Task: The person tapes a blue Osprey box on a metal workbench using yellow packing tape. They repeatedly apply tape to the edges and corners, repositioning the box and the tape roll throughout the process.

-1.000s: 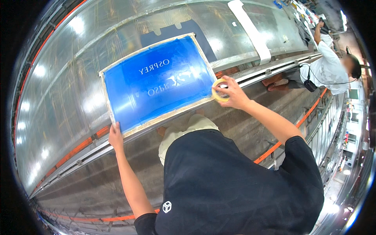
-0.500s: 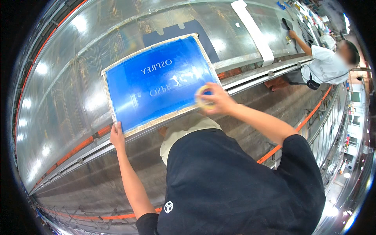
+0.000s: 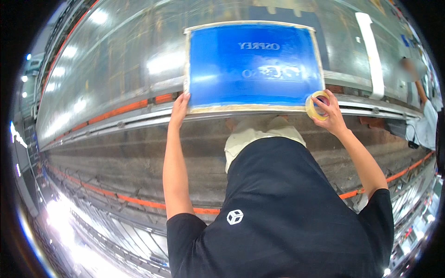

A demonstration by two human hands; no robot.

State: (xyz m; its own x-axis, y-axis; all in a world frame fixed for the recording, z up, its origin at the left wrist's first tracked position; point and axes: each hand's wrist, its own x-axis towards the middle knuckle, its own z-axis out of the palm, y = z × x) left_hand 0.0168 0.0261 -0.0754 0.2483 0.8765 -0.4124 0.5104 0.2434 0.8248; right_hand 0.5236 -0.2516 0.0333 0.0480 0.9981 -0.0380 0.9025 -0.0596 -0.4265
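A blue screen-printing frame (image 3: 222, 88) lies across the near edge of the long table, with pale reversed lettering on its mesh and a worn, light-coloured border. My left hand (image 3: 179, 111) has its fingers closed around the frame's near left corner. At the near right corner, my right hand (image 3: 334, 116) grips a roll of clear yellowish tape (image 3: 309, 110), its fingers passing through and around the ring. The roll overlaps the frame's border; whether tape is stuck there I cannot tell.
Under the frame's far side lies a dark sheet (image 3: 320, 39). Farther right, a white strip (image 3: 371, 55) crosses the metal table (image 3: 125, 51). A rail (image 3: 116, 121) runs along the table's near edge. Another person (image 3: 424, 123) stands at the far right.
The view has turned, so the frame now lies straighter and farther right. The tape roll, blurred before, now shows sharply at the near right corner. My left hand keeps its corner.
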